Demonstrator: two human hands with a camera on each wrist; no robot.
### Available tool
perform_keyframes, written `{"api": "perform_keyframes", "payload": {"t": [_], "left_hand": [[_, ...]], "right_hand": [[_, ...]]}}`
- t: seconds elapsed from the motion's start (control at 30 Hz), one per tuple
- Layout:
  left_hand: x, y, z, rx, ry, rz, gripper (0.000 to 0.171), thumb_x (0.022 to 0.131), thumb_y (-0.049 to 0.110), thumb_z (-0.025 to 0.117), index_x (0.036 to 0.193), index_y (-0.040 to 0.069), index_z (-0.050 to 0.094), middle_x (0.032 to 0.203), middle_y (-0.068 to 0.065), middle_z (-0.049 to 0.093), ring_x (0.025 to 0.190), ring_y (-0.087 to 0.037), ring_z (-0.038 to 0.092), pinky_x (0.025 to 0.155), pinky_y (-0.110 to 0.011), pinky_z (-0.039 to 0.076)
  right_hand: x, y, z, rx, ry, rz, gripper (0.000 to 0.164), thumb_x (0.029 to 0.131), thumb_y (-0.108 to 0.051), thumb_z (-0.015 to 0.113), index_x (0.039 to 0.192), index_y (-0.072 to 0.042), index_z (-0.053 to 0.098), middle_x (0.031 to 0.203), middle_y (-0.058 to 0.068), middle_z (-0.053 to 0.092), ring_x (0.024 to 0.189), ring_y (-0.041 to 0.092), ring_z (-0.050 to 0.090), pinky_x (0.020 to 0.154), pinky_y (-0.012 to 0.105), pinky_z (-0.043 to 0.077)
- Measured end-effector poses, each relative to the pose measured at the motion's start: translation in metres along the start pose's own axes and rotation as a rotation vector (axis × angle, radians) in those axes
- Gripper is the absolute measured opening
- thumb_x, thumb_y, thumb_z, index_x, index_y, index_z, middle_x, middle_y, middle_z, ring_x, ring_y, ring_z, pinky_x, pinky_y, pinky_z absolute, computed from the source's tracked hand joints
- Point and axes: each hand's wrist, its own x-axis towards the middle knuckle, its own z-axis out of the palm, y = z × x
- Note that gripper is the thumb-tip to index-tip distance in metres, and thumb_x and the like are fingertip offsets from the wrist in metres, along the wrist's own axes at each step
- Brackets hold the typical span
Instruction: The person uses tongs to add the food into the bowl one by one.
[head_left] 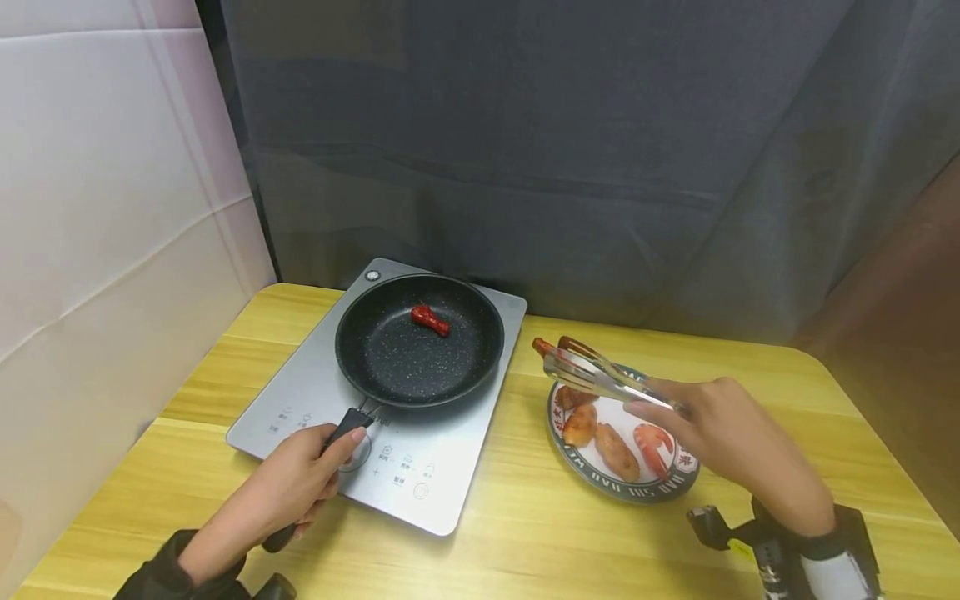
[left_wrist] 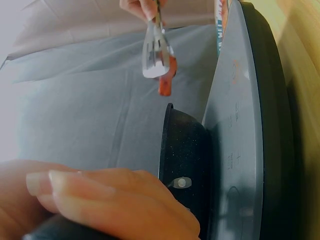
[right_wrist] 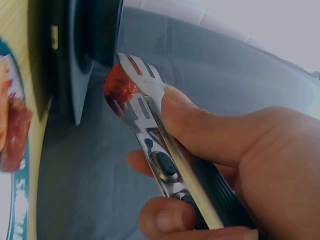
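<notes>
My left hand [head_left: 303,475] grips the black handle of a frying pan [head_left: 408,367]. Inside the dark, speckled pan lies a small red drumstick [head_left: 430,320]. Over on the right, my right hand [head_left: 723,425] holds metal tongs [head_left: 600,377], thumb on one arm and fingers on the other. Between the tong tips is a red piece of food [right_wrist: 120,86], its far end sticking out past them. The tongs are raised above the plate [head_left: 557,437] and point toward the pan. In the left wrist view, the pinched piece [left_wrist: 166,86] hangs above the pan's rim.
Under the pan is a silver induction cooktop [head_left: 468,467] on a wooden table [head_left: 525,542]. The plate bears a shrimp [head_left: 654,450], a long browned piece [head_left: 617,454] and other browned food [head_left: 581,425]. A dark cloth [head_left: 525,167] hangs behind, and a white panel [head_left: 112,208] stands at left.
</notes>
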Motion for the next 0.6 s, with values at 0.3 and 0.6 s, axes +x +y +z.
{"api": "perform_keyframes", "payload": {"t": [0.3, 0.6], "left_hand": [[0.0, 0.0, 0.001, 0.005, 0.003, 0.003, 0.041, 0.101, 0.042, 0.047, 0.088, 0.003, 0.05, 0.053, -0.004, 0.041, 0.035, -0.015, 0.033, 0.029, -0.031, 0.037], [0.0, 0.0, 0.0, -0.001, 0.002, -0.004, 0.04, 0.1, 0.041, 0.047, 0.087, 0.003, 0.05, 0.052, -0.003, 0.039, 0.035, -0.016, 0.033, 0.029, -0.032, 0.037]], "right_hand": [[0.027, -0.023, 0.001, 0.03, -0.011, -0.071, 0.043, 0.088, -0.041, 0.069, 0.112, -0.006, 0.071, 0.05, -0.014, 0.027, 0.044, 0.003, 0.026, 0.042, 0.023, 0.028], [0.057, -0.045, 0.006, 0.074, -0.055, -0.156, 0.026, 0.089, -0.041, 0.067, 0.097, -0.017, 0.072, 0.054, -0.013, 0.039, 0.05, 0.006, 0.036, 0.044, 0.025, 0.029]]}}
